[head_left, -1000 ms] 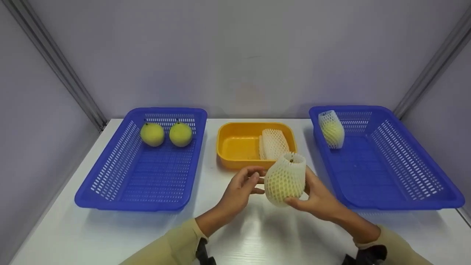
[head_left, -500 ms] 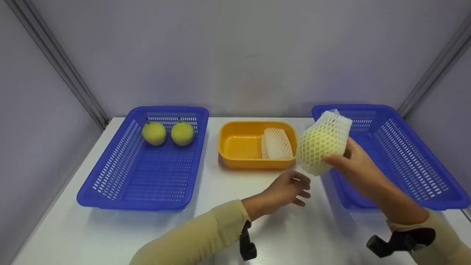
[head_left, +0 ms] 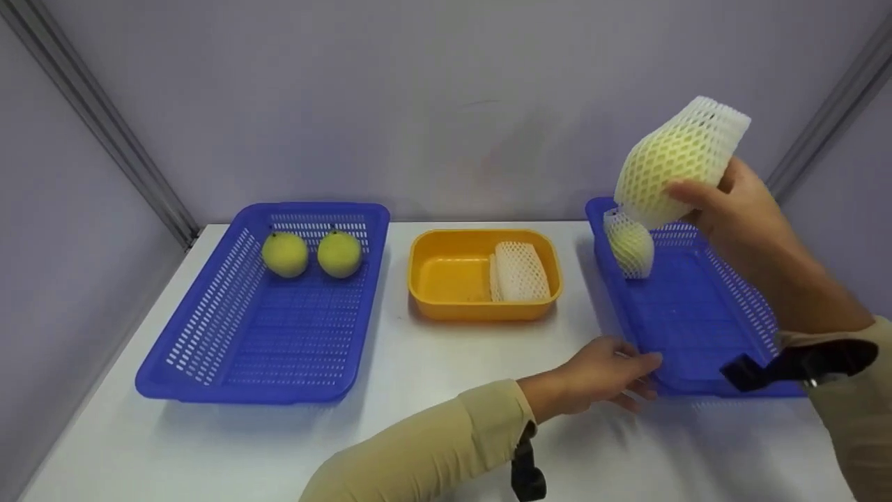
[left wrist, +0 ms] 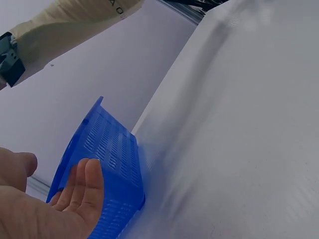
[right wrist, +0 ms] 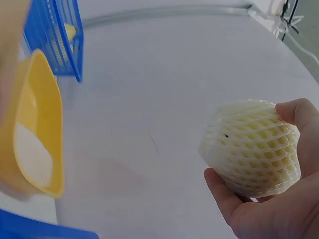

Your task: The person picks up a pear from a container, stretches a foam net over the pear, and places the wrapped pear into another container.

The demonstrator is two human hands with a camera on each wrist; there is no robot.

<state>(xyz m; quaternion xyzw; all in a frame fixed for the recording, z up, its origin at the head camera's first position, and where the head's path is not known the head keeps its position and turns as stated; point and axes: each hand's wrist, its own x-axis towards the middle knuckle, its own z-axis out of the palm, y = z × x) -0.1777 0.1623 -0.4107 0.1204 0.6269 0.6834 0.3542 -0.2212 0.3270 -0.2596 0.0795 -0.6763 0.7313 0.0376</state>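
Observation:
My right hand (head_left: 746,216) holds a yellow-green pear in a white foam net sleeve (head_left: 679,164), raised above the right blue basket (head_left: 686,387). In the right wrist view, thumb and fingers grip the netted pear (right wrist: 256,149) from the side. My left hand (head_left: 603,376) is at that basket's near left corner, its fingers loosely extended; in the left wrist view the hand (left wrist: 60,204) has fingers beside the basket wall (left wrist: 117,149), and contact is hard to tell. Another netted pear (head_left: 629,247) leans in the basket's back left corner.
At the left, a blue basket (head_left: 261,394) contains two bare pears (head_left: 285,254). Between the baskets, a yellow tub (head_left: 446,310) has folded white foam nets (head_left: 523,272) at its right side. A wall (head_left: 446,104) rises behind the white table (head_left: 418,390).
My right hand has lifted the netted pear up and to the right, over the right basket. My left hand has left the pear and moved right to that basket's near corner.

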